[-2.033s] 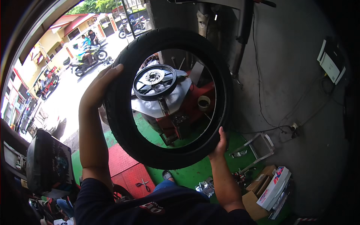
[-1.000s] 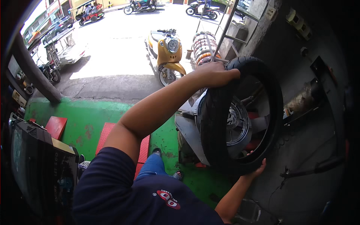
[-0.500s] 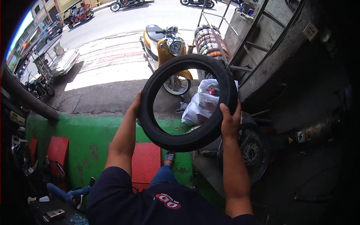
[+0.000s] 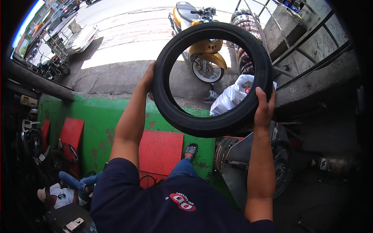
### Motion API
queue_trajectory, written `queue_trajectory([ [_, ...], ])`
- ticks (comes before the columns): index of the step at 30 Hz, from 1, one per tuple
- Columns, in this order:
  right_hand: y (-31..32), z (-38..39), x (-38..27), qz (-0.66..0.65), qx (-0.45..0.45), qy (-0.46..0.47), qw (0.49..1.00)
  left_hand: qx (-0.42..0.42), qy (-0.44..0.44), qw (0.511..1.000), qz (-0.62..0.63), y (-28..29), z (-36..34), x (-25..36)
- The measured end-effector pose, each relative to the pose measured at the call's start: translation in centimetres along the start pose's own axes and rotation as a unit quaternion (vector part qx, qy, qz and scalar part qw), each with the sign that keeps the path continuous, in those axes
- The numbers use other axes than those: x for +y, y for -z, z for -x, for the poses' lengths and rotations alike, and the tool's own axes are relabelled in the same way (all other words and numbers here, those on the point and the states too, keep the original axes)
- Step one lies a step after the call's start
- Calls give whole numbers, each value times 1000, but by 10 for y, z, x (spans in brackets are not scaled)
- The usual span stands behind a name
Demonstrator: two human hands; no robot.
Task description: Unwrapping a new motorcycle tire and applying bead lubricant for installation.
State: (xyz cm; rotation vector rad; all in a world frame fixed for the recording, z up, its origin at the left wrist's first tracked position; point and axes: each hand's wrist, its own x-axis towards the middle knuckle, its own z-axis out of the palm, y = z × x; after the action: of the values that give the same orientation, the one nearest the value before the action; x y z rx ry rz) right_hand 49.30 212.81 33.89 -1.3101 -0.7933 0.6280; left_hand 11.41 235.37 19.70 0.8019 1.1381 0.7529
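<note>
A black motorcycle tyre (image 4: 182,126) is held up in front of me at arms' length, its open middle showing the scooter and bag beyond. My left hand (image 4: 148,77) grips its left side, the fingers mostly hidden behind the rubber. On the right side my right hand (image 4: 265,106) is closed round it, thumb on the near face and fingers along the outer edge. Nothing else touches the tyre.
A yellow scooter (image 4: 208,54) stands ahead, beside stacked wrapped tyres (image 4: 248,23). A white plastic bag (image 4: 229,97) sits behind the tyre. Red metal plate (image 4: 161,151) lies on the green floor (image 4: 101,112). A machine with a wheel (image 4: 281,167) is at right; a person (image 4: 64,194) sits lower left.
The tyre and both hands have shifted up and to the right in the picture. My view has swung, so the seated person shows more fully. Both hands keep their grip.
</note>
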Motion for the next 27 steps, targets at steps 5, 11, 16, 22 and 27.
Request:
queue_trajectory([
  [5,58,-3,13,-105,31,-93,990,-25,-17,994,-101,-48,31,42],
  [11,86,11,30,-120,110,-240,957,-51,55,996,-52,-61,35,27],
  [16,137,45,60,-87,174,-242,951,-55,121,987,-86,-112,45,8],
  [22,196,101,40,-77,200,-81,973,-120,-32,983,-136,-166,45,-11],
  [27,272,149,-23,-15,253,-21,967,-262,-253,926,-101,-279,88,22],
])
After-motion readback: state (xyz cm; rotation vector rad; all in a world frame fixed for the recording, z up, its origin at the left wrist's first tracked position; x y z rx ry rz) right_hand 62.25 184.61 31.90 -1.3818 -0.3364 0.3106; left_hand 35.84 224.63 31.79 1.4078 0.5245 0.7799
